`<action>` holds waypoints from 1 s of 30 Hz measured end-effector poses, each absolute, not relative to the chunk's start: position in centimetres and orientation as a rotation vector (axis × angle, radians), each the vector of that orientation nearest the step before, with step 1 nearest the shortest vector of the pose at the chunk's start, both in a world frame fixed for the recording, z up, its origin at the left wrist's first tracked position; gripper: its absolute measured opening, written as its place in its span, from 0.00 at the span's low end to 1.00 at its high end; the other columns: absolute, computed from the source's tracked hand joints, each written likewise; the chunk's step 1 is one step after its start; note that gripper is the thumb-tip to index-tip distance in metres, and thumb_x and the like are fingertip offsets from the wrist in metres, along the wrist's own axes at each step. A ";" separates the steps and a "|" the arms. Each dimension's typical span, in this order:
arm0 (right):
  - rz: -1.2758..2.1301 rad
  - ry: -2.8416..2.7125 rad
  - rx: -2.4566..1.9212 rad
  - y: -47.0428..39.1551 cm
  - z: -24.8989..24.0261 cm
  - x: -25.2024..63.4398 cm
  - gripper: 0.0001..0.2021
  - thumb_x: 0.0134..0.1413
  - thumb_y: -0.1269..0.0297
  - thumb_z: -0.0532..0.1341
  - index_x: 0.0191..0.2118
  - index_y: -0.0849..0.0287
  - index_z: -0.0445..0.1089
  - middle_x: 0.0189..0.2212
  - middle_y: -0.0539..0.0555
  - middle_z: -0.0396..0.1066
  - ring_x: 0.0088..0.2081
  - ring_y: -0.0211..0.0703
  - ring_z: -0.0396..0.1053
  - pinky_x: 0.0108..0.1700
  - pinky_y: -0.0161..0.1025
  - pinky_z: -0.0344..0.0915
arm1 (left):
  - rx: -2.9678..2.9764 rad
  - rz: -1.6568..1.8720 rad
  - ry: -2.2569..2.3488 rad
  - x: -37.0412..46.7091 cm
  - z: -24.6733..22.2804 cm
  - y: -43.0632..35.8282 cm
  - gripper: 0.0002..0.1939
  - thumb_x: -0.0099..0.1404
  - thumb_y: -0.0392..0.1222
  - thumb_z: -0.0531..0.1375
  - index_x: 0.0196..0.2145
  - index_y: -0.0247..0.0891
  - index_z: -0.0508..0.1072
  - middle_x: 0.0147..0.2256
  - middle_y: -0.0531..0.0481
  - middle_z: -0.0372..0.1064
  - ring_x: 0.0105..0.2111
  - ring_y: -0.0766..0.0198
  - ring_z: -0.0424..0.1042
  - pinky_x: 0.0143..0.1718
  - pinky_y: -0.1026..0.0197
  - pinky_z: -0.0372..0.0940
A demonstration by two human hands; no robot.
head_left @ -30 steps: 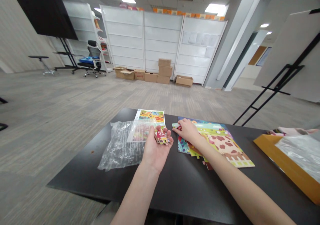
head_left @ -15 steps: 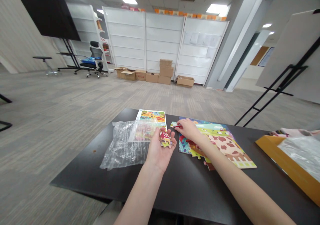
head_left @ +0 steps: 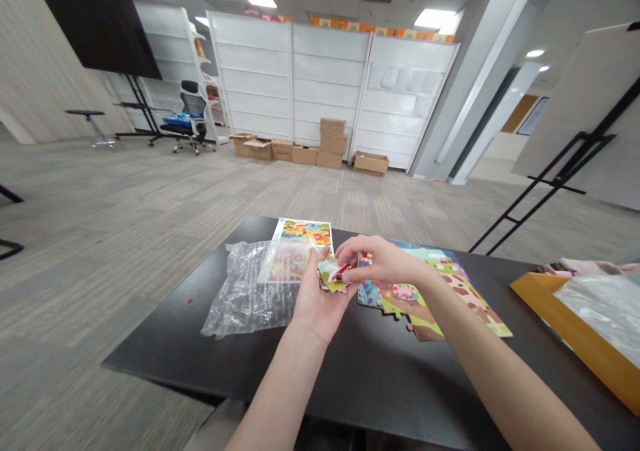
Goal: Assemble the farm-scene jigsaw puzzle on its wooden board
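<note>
Palm up above the black table, my left hand cradles several small jigsaw puzzle pieces with its fingers partly curled round them. My right hand reaches across from the right, its thumb and fingers pinching a green and red puzzle piece right over the ones in my left palm. Below my right forearm lies a partly joined jigsaw puzzle, showing a pink pig and a brown-spotted cow; its lower left edge is stepped. The forearm hides part of it.
A clear plastic bag lies left of my left hand, partly over a printed picture sheet. An orange-yellow box with clear plastic in it stands at the right of the black table. A small brown scrap is near the left edge.
My right hand has moved left and down from the puzzle's top left corner to my left palm, bringing the puzzle piece with it. My left hand has stayed nearly in place.
</note>
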State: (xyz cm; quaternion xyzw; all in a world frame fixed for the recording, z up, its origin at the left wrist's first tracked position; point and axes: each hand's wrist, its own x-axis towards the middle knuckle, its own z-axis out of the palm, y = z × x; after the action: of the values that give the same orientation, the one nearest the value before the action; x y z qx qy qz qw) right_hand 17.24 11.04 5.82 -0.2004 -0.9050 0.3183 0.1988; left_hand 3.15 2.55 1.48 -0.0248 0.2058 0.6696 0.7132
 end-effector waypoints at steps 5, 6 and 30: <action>0.711 -2.483 -0.803 14.0 3.8 19.1 0.12 0.58 0.54 0.65 0.39 0.56 0.78 0.43 0.55 0.78 0.41 0.45 0.74 0.43 0.40 0.68 | -0.130 1.407 0.491 2.9 1.6 2.3 0.04 0.70 0.35 0.57 0.38 0.35 0.71 0.34 0.46 0.72 0.31 0.63 0.75 0.32 0.61 0.72; 0.591 -2.440 -0.954 15.2 2.9 19.9 0.11 0.57 0.55 0.65 0.39 0.57 0.79 0.40 0.55 0.78 0.40 0.46 0.75 0.44 0.41 0.68 | -0.144 1.390 0.504 2.8 1.6 2.2 0.04 0.70 0.35 0.57 0.37 0.35 0.70 0.34 0.46 0.72 0.31 0.62 0.76 0.32 0.60 0.72; 0.867 -2.331 -1.256 20.4 -2.9 24.5 0.22 0.40 0.55 0.73 0.42 0.60 0.74 0.42 0.56 0.76 0.44 0.51 0.72 0.48 0.45 0.68 | -0.144 1.340 0.595 3.8 1.2 2.4 0.03 0.63 0.32 0.61 0.33 0.36 0.69 0.33 0.46 0.72 0.30 0.62 0.75 0.23 0.67 0.67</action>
State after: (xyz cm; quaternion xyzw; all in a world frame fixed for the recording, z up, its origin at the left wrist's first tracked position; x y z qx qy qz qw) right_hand 24.54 20.35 -2.89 -0.4437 -0.8235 0.3062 0.1766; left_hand 3.83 2.45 1.21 -0.0655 0.2712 0.6110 0.7409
